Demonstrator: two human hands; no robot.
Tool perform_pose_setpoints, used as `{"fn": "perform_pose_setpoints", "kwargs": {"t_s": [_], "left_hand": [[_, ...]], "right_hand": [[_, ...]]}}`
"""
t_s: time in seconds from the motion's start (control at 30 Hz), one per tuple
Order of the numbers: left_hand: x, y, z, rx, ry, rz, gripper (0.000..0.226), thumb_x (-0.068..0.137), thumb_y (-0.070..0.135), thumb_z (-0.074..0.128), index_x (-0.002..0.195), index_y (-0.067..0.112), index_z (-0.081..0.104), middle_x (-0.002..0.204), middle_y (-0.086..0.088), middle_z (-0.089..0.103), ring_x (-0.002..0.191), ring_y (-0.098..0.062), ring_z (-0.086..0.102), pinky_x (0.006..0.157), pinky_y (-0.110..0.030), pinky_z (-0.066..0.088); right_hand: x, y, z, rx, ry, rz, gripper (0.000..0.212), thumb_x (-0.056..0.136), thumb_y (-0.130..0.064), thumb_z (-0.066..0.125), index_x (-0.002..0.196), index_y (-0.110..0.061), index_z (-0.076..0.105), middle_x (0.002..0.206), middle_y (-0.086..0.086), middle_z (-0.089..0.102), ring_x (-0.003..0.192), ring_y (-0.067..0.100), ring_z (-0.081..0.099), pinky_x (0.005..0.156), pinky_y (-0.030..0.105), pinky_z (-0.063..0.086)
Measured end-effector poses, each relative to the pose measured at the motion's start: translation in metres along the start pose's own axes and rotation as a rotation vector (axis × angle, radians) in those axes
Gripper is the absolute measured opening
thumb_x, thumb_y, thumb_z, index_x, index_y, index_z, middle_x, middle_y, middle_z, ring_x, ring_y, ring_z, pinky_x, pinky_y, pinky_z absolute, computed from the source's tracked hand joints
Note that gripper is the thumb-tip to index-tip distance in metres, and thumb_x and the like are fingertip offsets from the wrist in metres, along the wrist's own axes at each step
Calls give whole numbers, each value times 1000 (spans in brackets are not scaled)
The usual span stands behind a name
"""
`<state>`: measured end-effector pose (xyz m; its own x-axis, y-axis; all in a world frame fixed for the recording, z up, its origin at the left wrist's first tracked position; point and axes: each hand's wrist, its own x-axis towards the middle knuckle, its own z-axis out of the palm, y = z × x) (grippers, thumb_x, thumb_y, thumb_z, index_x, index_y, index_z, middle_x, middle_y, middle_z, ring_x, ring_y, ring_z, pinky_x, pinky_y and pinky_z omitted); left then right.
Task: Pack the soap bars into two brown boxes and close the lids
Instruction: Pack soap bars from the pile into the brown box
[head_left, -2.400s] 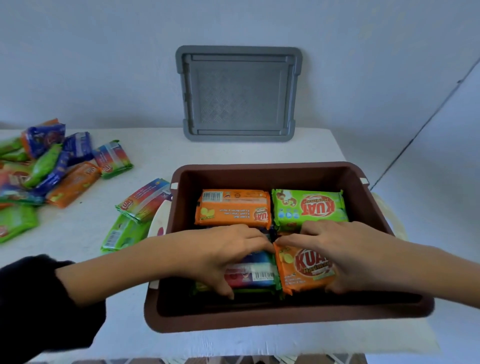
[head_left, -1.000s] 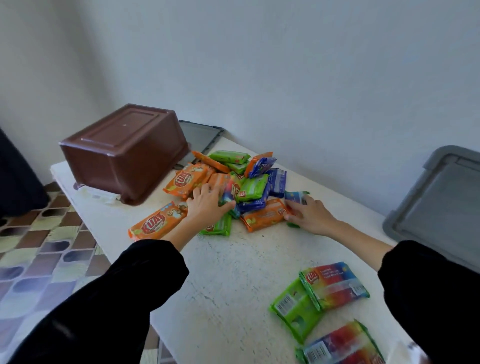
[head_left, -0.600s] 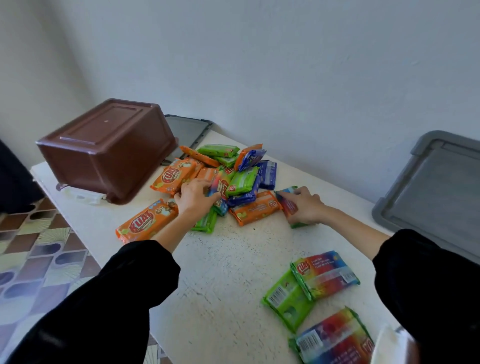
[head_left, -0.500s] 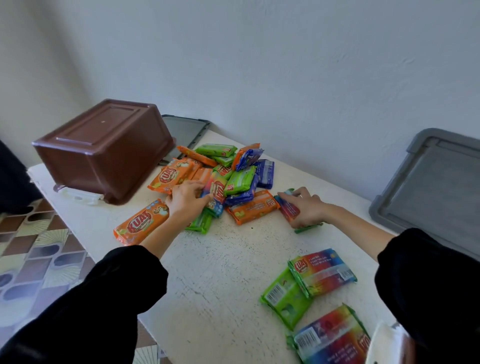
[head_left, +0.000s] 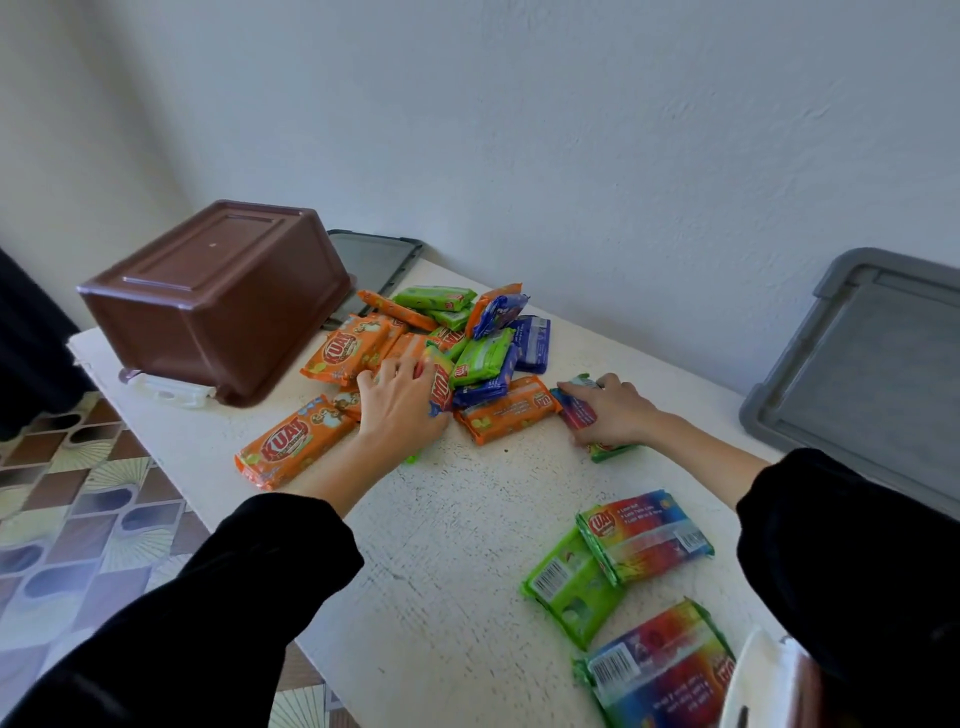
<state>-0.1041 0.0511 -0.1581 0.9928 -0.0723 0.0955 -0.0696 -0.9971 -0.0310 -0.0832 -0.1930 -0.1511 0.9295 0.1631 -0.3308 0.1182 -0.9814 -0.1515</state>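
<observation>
Gathered soap bars (head_left: 483, 358) off desk (head_left: 441, 525) | left grip (head_left: 402, 408) clamped one, right grip (head_left: 608, 415) clamped another | next likely needed: lifting both clear for packing.

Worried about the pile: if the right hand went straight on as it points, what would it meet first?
Probably the orange soap bar lying flat at the near edge of the pile, just ahead of the right hand; depth is unclear.

Likely a room in a home. A white table (head_left: 415, 545) stands against a plain wall (head_left: 571, 130), over patterned floor tiles (head_left: 78, 519).
</observation>
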Motion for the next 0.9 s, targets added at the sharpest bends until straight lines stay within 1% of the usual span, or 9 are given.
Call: {"fn": "perform_pose_setpoints", "kwargs": {"t_s": [0.13,0.37,0.47,0.53,0.6,0.7,0.77,0.83,0.9], "left_hand": [[-1,4,2,46,-4,-3,84,79,53,61,143,15,25,146,-6,34,127,-28,36,97,-45,34],[9,-7,-21,-72,-173,8,56,70,29,78,116,10,52,110,-8,58,107,-27,52,89,-44,46],[8,-23,-34,-189,-282,45,67,68,23,80,128,14,52,108,-6,63,96,-20,56,81,-32,48],[9,-36,-40,-149,-315,58,68,70,20,79,131,13,50,113,-7,63,100,-21,56,83,-33,48],[8,-44,-39,-56,-303,73,56,73,22,76,124,10,55,109,-6,62,99,-22,55,85,-36,50],[6,-34,-35,3,-317,63,45,79,46,66,103,9,57,101,-6,59,90,-19,50,77,-33,47],[4,-21,-32,50,-315,37,59,78,56,61,111,8,53,113,-8,55,104,-23,48,87,-38,44],[2,-12,-25,55,-248,26,74,77,52,65,132,9,41,129,-9,49,120,-28,43,95,-42,42],[2,-11,-18,5,-174,29,81,77,42,70,141,15,30,131,-10,47,121,-29,43,90,-40,46]], "right_hand": [[-1,-3,-2,-31,15,5,77,83,-30,61,145,-37,15,136,16,30,125,34,31,96,37,38],[-4,0,-7,-95,-104,32,87,80,-25,65,146,-39,10,142,14,21,130,33,26,99,39,38],[-3,0,-7,-98,-117,27,86,81,-25,64,146,-39,9,143,14,20,131,33,25,101,40,37],[-2,1,-7,-97,-122,23,86,81,-26,64,146,-39,9,143,15,20,131,33,25,101,40,37],[0,1,-7,-101,-121,26,86,82,-28,64,146,-38,9,142,15,22,130,33,27,100,39,36],[1,0,-5,-91,-110,33,85,82,-31,65,146,-37,9,142,15,23,130,33,27,100,38,35],[1,-1,-5,-77,-100,39,84,82,-31,65,147,-37,10,141,16,25,129,33,28,101,38,35],[1,-1,-4,-64,-88,46,85,82,-29,66,147,-36,12,138,17,28,126,33,32,98,36,37],[1,-1,-4,-56,-63,39,84,81,-28,68,147,-34,16,133,17,34,122,32,37,91,31,38]]}}
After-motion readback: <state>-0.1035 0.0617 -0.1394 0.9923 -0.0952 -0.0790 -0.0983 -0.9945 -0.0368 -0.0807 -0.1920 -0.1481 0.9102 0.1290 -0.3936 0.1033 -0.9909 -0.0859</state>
